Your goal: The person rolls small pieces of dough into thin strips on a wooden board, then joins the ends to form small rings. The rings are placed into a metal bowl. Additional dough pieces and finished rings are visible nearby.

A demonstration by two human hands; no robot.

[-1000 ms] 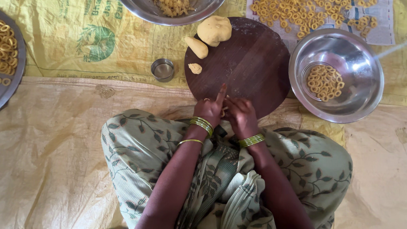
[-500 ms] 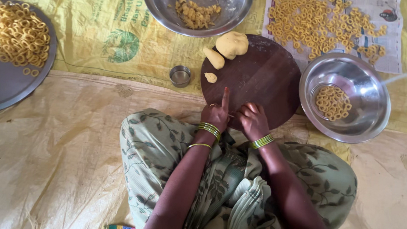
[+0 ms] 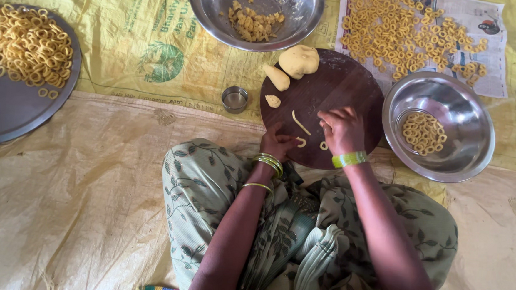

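Resting on board (image 3: 343,90): left hand (image 3: 277,143) pinching dough ring (image 3: 301,142); right hand (image 3: 343,129) curled, grip unclear.

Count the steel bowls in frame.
2. One steel bowl sits at top centre holding dough bits; the other steel bowl sits right of the round board, holding rings. None looks hidden.

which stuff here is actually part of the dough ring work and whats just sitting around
In use: left hand, right hand, round dark board, dough strip, dough lump, bowl of rings.
Lying about: small steel cup, grey tray, newspaper.
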